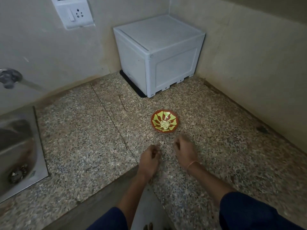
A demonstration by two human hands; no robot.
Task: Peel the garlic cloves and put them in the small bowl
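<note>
At the left edge of the speckled grey-brown granite countertop (79,138), a stainless-steel sink (18,146) is set into the surface, with debris seen in its round drain (17,173). Above it, a metal tap (10,78) is fixed to the beige wall and is shown blurred. Higher on the same wall, a white plastic switch-and-socket plate (73,13) is mounted.

Near the front edge, just left of centre, the left hand (149,159) is held low over the countertop with its fingers curled inward. Whether anything is pinched between them cannot be told, since the fingertips are blurred. A dark blue sleeve (108,219) is seen on that forearm at the bottom of the view.

In the back corner, a white cube-shaped plastic box (159,52) is placed on a flat black mat (131,83), close against both walls.

In front of the box and well apart from it, a small round bowl, red-brown with yellow-green petal markings (172,117), is set on the surface. A small heap of pale peeled garlic cloves (164,125) is contained at its centre.

Just in front of the bowl and slightly to its right, the right hand (183,150) is shown with fingers curled toward the palm. Its grip cannot be judged either. A thin orange thread (192,165) is worn at that wrist. The two hands are kept near each other but apart.

Toward the right edge, a dark stain (262,129) is marked on the surface.
</note>
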